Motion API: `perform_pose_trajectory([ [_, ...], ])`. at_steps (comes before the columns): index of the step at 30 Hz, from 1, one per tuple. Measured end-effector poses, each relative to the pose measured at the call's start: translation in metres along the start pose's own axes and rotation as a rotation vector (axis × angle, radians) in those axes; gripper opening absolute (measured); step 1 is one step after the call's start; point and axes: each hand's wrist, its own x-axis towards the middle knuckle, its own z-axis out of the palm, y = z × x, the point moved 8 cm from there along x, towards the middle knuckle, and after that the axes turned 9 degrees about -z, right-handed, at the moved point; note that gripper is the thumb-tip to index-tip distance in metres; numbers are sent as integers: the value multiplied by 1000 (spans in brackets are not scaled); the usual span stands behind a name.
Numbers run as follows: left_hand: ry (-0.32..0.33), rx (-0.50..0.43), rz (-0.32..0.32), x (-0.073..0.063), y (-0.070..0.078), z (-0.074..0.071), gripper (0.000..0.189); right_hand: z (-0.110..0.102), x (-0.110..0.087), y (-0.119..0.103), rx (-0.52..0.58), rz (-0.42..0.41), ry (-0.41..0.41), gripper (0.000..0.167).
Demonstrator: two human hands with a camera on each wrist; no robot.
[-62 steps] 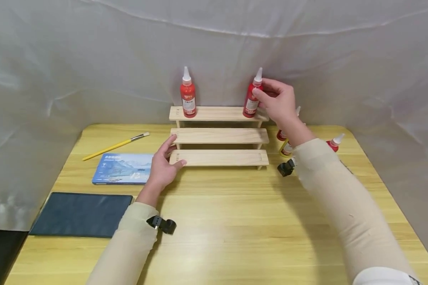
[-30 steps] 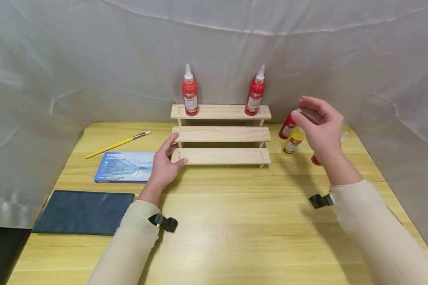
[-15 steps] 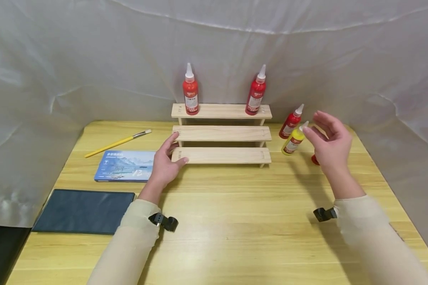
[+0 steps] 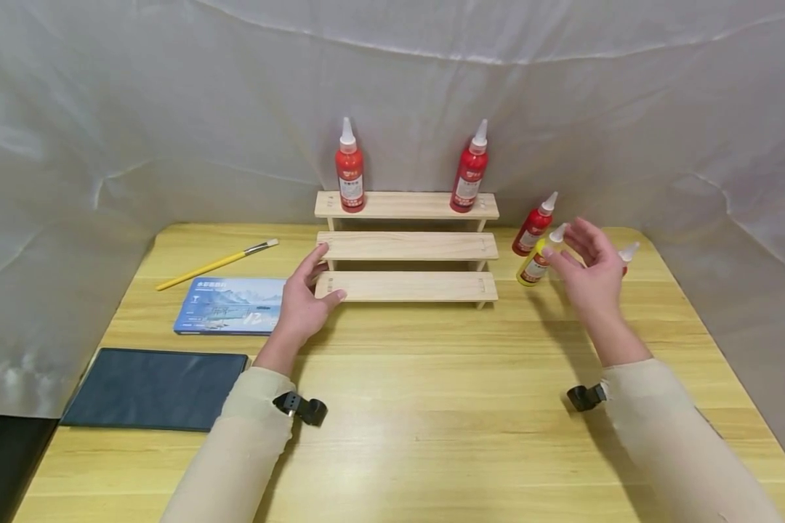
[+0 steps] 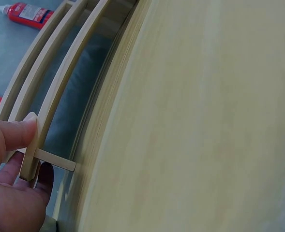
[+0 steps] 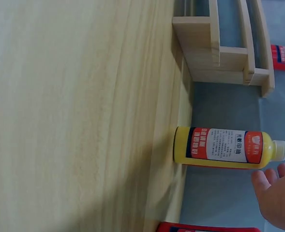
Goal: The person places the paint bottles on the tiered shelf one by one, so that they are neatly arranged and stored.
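Observation:
My left hand [image 4: 304,301] holds the left end of a three-tier wooden stand [image 4: 407,287]. In the left wrist view, its thumb lies on a shelf board and its fingers reach underneath. An orange-red squeeze bottle [image 4: 349,178] and a red one [image 4: 469,178] stand upright at either end of the top tier. My right hand [image 4: 592,272] is beside a yellow squeeze bottle [image 4: 533,270] on the table, fingers loosely bent. The right wrist view shows its fingertips close to the shoulder of the yellow bottle [image 6: 224,147], not wrapped round it.
Behind the yellow bottle is another red bottle [image 4: 532,231]. One more red bottle's white nozzle [image 4: 629,252] shows past my right hand. Left lie a yellow paintbrush [image 4: 216,265], a blue picture box [image 4: 229,305] and a dark flat case [image 4: 153,388]. Grey cloth [image 4: 405,65] hangs behind.
My right hand has let go of the red bottle on the top tier, moved right and down, then in towards the yellow bottle. My left hand stays on the stand.

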Motion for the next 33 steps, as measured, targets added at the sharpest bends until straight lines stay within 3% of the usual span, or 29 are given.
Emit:
perform_pose_trajectory([
  [6,3,-5,0,0,0,0,86,4,4,11,-116,47,-78,54],
  [14,1,-7,-9,0,-1,0,86,5,8,14,-282,81,-105,51],
  [25,7,0,-9,-1,-1,-1,86,2,7,21,-377,119,-140,56],
  [33,2,-18,0,1,-2,0,86,4,5,30,-357,93,-140,54],
])
